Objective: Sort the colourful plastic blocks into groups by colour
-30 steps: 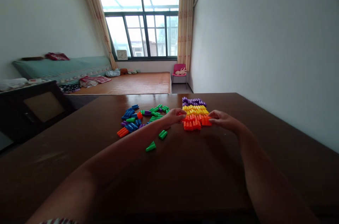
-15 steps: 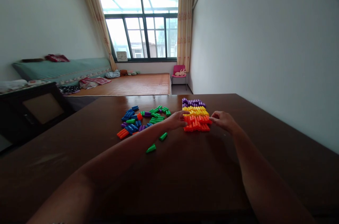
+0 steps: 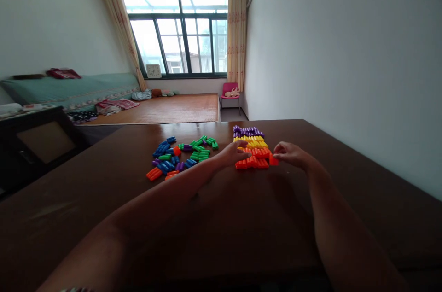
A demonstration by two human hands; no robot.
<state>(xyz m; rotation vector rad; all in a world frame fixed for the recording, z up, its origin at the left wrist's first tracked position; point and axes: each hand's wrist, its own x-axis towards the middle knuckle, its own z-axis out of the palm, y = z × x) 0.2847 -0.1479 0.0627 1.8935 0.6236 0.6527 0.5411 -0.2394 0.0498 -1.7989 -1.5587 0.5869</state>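
Rows of plastic pieces lie together on the brown table (image 3: 221, 218): purple pieces (image 3: 249, 132) at the back, yellow pieces (image 3: 254, 141) in the middle, orange pieces (image 3: 253, 162) in front. My left hand (image 3: 233, 153) reaches over the left end of the yellow and orange rows, fingers apart, touching or just above them. At the right end my right hand (image 3: 290, 154) pinches an orange piece (image 3: 273, 159), tilted beside the row. A loose pile holds blue pieces (image 3: 161, 148), green pieces (image 3: 203, 154) and a few orange and purple ones, left of my left hand.
Beyond the table stand a bed (image 3: 186, 107) and a pink chair (image 3: 230, 90) below the window. A dark cabinet (image 3: 41, 144) is at the left, and a white wall (image 3: 345, 52) rises along the right side.
The orange piece at my right hand now stands out from the row's right end. The view has shifted slightly, and my left forearm now hides the loose green pieces nearest me.
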